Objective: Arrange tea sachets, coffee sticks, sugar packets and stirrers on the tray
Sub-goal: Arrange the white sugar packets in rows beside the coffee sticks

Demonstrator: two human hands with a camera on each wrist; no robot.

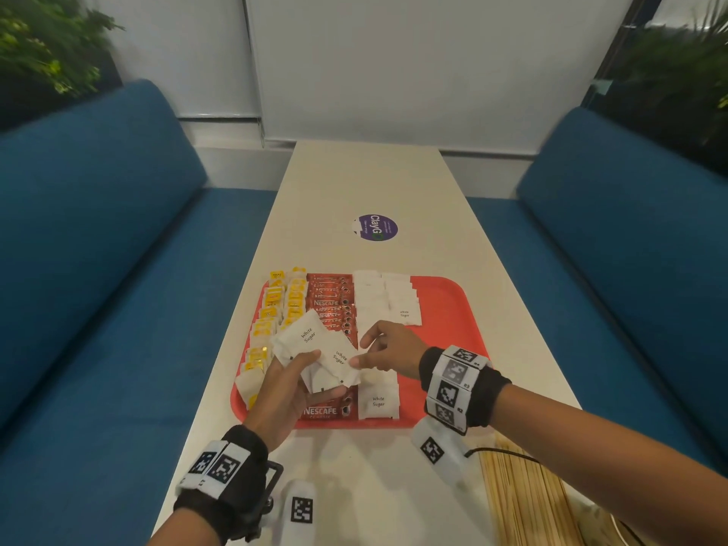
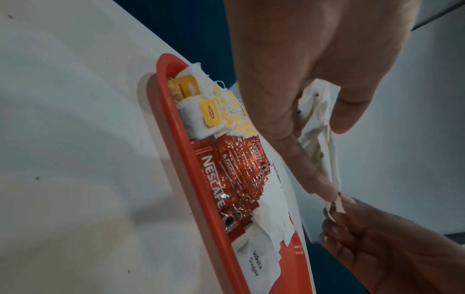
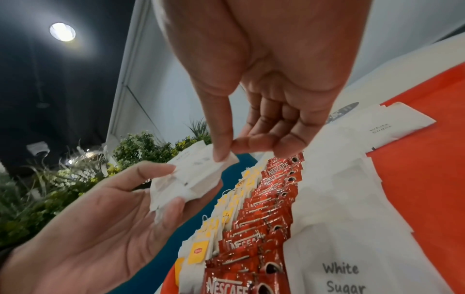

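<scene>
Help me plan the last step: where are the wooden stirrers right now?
In the head view the wooden stirrers lie on the white table at bottom right, off the red tray, just nearer than its near right corner and partly under the right forearm.

Dim indoor light; ceiling lamp (image 3: 62, 31) flares; glare on coffee sticks (image 2: 234, 169); wide-angle edges bent, blurred.

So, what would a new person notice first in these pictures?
First the red tray on the white table, with yellow-tagged tea sachets, red coffee sticks and white sugar packets in rows. Above it, the left hand holds a sugar packet bundle; the right hand pinches one packet.
</scene>
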